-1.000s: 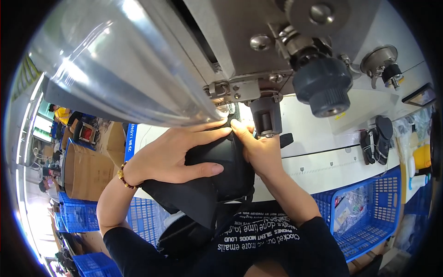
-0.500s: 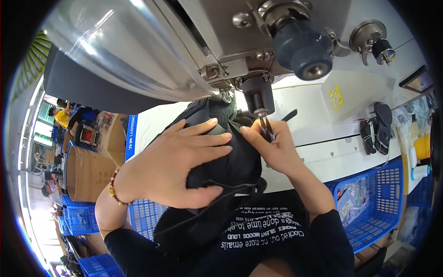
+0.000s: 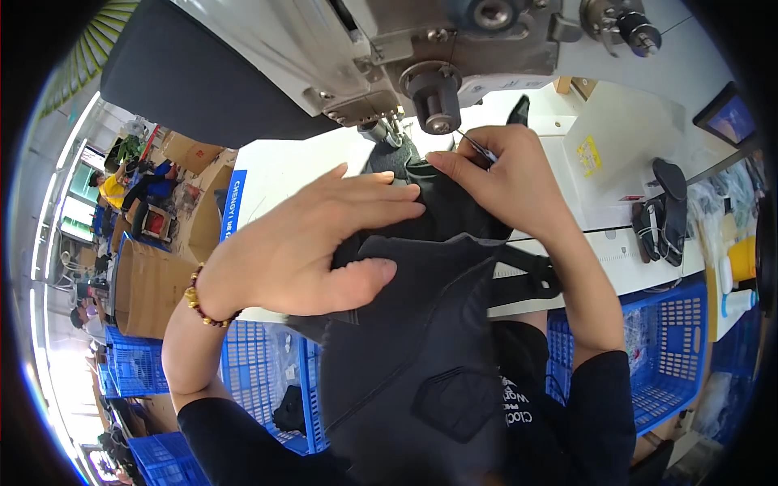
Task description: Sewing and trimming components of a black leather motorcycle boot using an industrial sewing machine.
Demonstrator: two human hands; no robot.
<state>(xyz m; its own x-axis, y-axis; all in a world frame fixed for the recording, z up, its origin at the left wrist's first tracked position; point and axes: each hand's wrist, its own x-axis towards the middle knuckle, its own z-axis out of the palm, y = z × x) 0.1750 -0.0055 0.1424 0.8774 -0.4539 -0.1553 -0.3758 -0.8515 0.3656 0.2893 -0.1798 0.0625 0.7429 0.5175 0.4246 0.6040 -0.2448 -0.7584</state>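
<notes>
A black fabric piece (image 3: pixel 405 324) lies under the sewing machine's needle area (image 3: pixel 392 130) and drapes down over my lap. It has stitched seams and a hexagonal outline on its lower part. My left hand (image 3: pixel 300 243) rests on its left side, palm down with fingers spread. Close to the presser foot, my right hand (image 3: pixel 510 174) pinches the fabric's edge between thumb and fingers. The same hand holds a slim pointed metal tool (image 3: pixel 480 149), its tip up by the machine head; its exact kind is unclear. A fuzzy dark grey strip (image 3: pixel 393 158) sits at the foot.
The metal sewing machine head (image 3: pixel 486 57) overhangs my hands. Black straps (image 3: pixel 660 215) lie on the white table (image 3: pixel 600 243) at right. Blue baskets (image 3: pixel 664 356) flank my lap. Cardboard boxes (image 3: pixel 150 283) and another person (image 3: pixel 113 190) are at far left.
The fabric's lower part has swung up into view, spreading over my lap. My right hand has moved up and slightly right, and the view has shifted relative to the machine head.
</notes>
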